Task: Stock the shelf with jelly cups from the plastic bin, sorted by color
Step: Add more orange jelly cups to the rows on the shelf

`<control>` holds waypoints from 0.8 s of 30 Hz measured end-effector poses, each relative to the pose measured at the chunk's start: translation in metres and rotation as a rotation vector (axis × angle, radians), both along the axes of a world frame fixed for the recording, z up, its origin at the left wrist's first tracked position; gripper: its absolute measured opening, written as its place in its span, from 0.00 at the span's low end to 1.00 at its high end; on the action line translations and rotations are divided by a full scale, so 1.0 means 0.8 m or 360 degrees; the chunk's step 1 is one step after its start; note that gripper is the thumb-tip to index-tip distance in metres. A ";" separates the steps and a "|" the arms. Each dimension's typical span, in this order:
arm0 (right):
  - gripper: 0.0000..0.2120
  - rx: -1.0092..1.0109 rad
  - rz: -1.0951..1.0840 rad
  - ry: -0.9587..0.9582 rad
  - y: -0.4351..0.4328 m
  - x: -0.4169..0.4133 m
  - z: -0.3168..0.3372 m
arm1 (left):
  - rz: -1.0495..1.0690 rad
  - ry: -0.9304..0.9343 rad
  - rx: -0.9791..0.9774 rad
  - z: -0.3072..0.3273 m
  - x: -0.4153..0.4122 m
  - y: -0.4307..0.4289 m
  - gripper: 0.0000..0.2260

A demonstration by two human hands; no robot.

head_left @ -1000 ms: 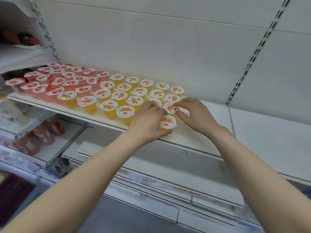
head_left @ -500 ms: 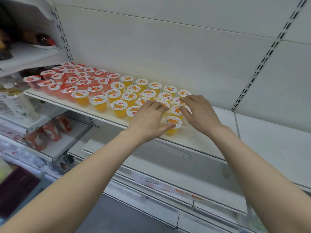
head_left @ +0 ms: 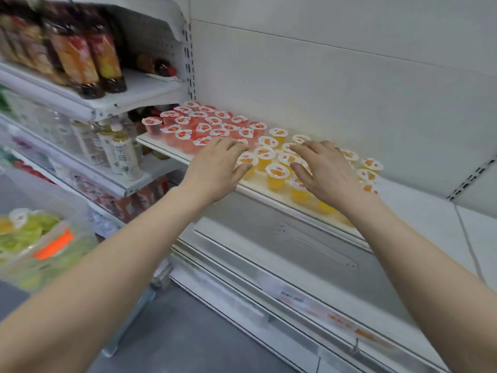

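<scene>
both hands are hovering open, palms down, over the yellow cups [head_left: 277,173] on the shelf [head_left: 271,193]: left hand [head_left: 219,168] at nine o'clock, right hand [head_left: 326,170] at three. red cups [head_left: 207,125] are sitting at eleven o'clock, the bin [head_left: 45,238] at eight.

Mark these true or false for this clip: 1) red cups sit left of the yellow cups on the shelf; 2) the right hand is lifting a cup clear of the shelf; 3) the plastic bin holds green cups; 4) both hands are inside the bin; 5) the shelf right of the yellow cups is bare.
1) True: the red jelly cups are left of the yellow jelly cups on the shelf.
2) False: the right hand lies spread over standing cups, lifting none.
3) True: the plastic bin shows green cups.
4) False: the left hand and right hand are at the shelf.
5) True.
</scene>
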State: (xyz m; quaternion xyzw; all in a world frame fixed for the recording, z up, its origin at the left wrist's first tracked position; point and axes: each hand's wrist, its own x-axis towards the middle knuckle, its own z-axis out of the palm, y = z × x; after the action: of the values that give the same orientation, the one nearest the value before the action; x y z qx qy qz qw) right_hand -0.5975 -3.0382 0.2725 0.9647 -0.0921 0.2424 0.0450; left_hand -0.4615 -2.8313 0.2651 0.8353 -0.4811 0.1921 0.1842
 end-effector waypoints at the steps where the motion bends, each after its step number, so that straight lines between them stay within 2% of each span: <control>1: 0.20 -0.0008 0.0036 -0.0005 0.018 0.017 -0.001 | 0.0031 -0.0007 0.0001 0.000 0.013 0.022 0.19; 10: 0.22 -0.0006 0.0434 0.0014 0.213 0.168 -0.029 | 0.0345 -0.0043 0.0014 -0.027 0.117 0.239 0.18; 14: 0.24 0.0061 0.0638 0.0072 0.305 0.230 -0.058 | 0.0525 0.0040 0.0048 -0.053 0.148 0.342 0.17; 19: 0.19 0.0144 0.0876 0.0103 0.399 0.293 -0.105 | 0.0807 0.0226 0.0066 -0.102 0.176 0.450 0.17; 24: 0.21 0.0256 0.1119 0.0270 0.467 0.358 -0.152 | 0.1102 0.0408 0.0020 -0.146 0.194 0.532 0.17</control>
State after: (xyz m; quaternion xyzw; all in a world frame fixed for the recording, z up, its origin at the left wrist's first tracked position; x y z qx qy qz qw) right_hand -0.3111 -2.6642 0.1505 0.9545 0.2304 0.1542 -0.1096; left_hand -0.3062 -2.4053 0.1485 0.9670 -0.1441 0.1339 0.1619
